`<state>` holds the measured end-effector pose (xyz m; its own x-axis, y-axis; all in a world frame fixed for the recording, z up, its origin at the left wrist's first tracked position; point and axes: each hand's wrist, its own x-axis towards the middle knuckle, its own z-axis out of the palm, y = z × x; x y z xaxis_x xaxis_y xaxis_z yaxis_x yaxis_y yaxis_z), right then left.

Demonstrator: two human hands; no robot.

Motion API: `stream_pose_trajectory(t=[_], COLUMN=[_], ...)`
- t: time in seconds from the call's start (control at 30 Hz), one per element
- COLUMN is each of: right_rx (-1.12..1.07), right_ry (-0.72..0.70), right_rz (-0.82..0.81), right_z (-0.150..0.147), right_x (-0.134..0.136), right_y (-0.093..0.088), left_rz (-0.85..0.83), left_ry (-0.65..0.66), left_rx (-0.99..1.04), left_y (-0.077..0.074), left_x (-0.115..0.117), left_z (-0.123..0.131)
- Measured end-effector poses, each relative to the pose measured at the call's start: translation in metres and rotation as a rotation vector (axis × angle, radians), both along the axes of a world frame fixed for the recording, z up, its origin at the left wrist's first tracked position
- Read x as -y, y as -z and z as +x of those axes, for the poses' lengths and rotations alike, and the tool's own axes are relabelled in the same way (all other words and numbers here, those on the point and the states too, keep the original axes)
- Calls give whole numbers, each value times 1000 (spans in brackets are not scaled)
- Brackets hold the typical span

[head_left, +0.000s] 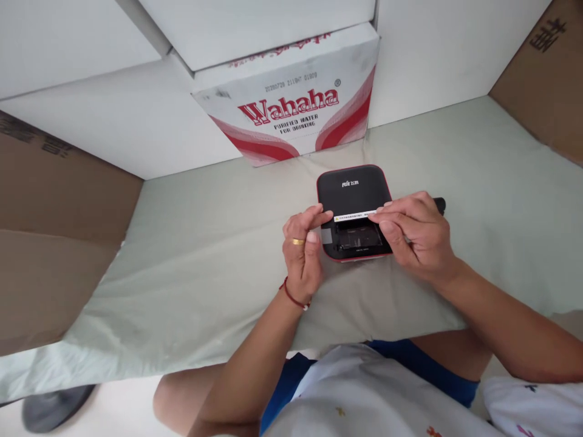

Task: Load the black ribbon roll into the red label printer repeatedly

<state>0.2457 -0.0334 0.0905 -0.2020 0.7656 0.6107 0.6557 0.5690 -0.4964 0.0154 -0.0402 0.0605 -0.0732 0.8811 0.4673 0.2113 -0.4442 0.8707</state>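
A black square device (353, 194) with rounded corners and a red edge lies on the cloth; white lettering marks its top. Across its middle runs a white strip (350, 216) with a yellow warning sign. Below the strip, a dark recessed compartment (362, 237) shows. My left hand (304, 246), with a gold ring, grips the device's left side, its fingertip by the strip's left end. My right hand (416, 233) has thumb and fingers drawn together at the strip's right end. Behind that hand a black rounded end (439, 206) of something sticks out; the remainder is hidden.
A white and red water carton (291, 103) stands behind the device, among plain white boxes (437, 60). Brown cardboard (59, 224) borders the left side and more cardboard (542, 91) the right. Pale green cloth (204, 261) covers the surface up to my lap.
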Motion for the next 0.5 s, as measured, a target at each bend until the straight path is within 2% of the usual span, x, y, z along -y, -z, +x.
stream_pose_trajectory(t=[0.2, 0.3, 0.5], right_rx=[-33, -9, -4], right_ry=[-38, -78, -141], right_rz=[107, 149, 199], right_z=[0, 3, 9], right_x=[5, 10, 12], right_y=[9, 14, 19], left_rz=[-71, -109, -291], left_ry=[122, 143, 221], left_rx=[232, 349, 453], left_y=[8, 10, 10], left_x=[-13, -19, -29], left_z=[-1, -2, -3])
